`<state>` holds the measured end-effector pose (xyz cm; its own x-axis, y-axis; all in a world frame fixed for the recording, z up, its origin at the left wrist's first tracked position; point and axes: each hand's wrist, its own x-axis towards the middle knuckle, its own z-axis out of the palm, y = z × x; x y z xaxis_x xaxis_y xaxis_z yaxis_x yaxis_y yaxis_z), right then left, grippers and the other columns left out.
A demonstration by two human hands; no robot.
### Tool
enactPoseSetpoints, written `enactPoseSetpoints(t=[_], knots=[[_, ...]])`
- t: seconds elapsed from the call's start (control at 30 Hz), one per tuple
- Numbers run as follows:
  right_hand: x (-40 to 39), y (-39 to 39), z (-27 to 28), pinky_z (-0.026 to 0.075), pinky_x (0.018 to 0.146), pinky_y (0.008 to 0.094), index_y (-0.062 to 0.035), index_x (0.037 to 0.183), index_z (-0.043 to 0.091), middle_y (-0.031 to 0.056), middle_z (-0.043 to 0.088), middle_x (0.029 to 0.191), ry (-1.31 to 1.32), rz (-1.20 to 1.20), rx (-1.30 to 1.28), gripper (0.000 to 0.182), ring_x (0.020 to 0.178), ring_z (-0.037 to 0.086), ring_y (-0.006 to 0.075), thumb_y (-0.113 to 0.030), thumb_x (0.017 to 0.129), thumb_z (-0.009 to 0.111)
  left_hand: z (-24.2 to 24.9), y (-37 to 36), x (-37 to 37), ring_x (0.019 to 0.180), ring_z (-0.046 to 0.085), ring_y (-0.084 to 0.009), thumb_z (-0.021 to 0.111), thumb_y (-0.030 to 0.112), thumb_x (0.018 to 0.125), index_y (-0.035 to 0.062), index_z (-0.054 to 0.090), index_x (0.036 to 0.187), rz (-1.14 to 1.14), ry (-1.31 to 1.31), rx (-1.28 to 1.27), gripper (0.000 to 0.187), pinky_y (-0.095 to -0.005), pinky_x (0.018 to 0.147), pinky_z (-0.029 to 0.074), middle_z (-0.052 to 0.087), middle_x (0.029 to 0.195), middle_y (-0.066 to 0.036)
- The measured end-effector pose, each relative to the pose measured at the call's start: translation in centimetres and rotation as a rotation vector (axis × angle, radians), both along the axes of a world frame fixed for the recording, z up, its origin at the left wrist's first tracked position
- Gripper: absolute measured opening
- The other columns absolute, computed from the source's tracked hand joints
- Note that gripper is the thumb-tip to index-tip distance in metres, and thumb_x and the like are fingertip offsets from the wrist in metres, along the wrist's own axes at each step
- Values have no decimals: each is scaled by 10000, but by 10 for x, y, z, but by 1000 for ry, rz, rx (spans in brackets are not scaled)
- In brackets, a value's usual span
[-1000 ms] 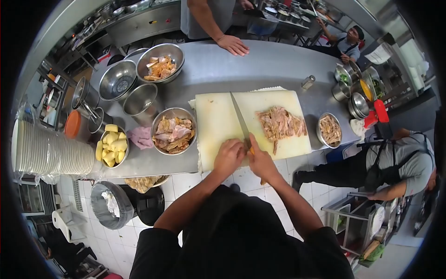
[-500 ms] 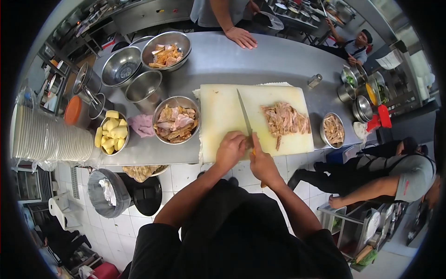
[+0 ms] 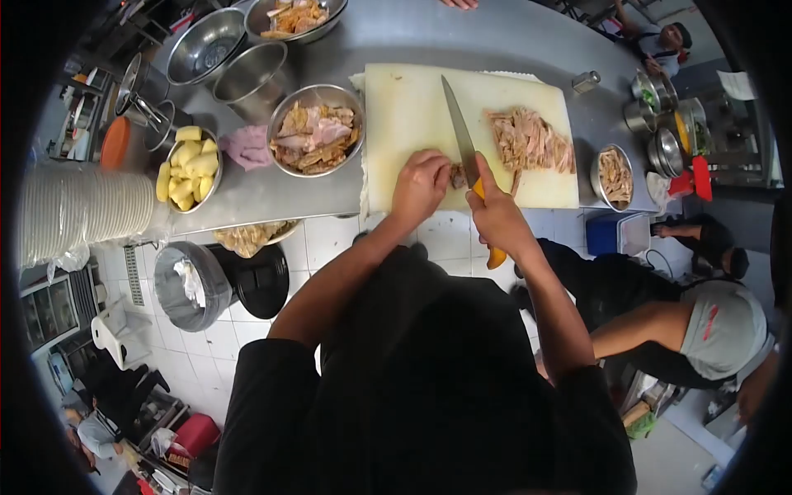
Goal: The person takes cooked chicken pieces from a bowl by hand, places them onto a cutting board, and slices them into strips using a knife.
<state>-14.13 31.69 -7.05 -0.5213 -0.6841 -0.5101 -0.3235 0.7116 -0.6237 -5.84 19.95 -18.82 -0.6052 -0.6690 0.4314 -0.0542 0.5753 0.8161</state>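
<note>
My right hand point(image 3: 501, 216) is wrapped around the yellow handle of a long kitchen knife point(image 3: 459, 122), its blade pointing away from me over the white cutting board point(image 3: 396, 107). Close to the blade's left side, my left hand point(image 3: 422, 183) has its fingers curled against a small brown piece of cooked meat point(image 3: 458, 175). The fingers partly cover that piece. A heap of sliced meat strips point(image 3: 530, 142) lies on the right half of the board. Left of the board, a steel bowl point(image 3: 274, 153) holds larger meat pieces.
A bowl of peeled potatoes point(image 3: 188, 175), a pink cloth point(image 3: 246, 147) and stacked plates point(image 3: 91, 210) stand at the left. On the right are a small bowl of strips point(image 3: 613, 175) and a shaker point(image 3: 586, 81). A lined bin point(image 3: 219, 307) sits below; a person point(image 3: 701, 330) bends at right.
The view has tipped down, so the table sits higher in the picture. The knife has shifted slightly right of my left hand, and a meat piece now shows between them.
</note>
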Motion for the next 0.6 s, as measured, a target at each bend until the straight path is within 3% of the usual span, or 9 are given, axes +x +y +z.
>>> enactPoseSetpoints(t=[0.1,0.23,0.43,0.6], knots=[[5,6,-25,490,735,527,-101,1524,148,316,643,803,94,29,-70,667,739,635,463,-153,943,471,3,0,-2,869,627,-320,659,11,784,-9,676,836,12,25,44,58,-391,785,519,661,908,-131],[12,5,-33,457,792,570,-88,1522,133,338,635,838,162,32,-70,682,840,604,529,-155,940,481,3,1,-4,872,616,-304,659,4,768,-3,673,813,-42,2,-16,48,-382,785,516,650,893,-115],[8,3,-56,485,709,538,-103,1529,123,314,638,788,254,29,-142,689,750,612,509,-160,945,485,1,-1,-5,878,598,-296,644,-6,759,3,663,774,-67,-19,-124,26,-372,799,511,638,878,-106],[-11,-13,-34,497,658,504,-141,1531,173,286,636,743,39,-71,-70,677,711,618,483,-176,945,510,2,-2,-4,875,608,-300,642,-8,761,-4,677,794,-101,-37,-103,48,-381,795,515,648,886,-115]])
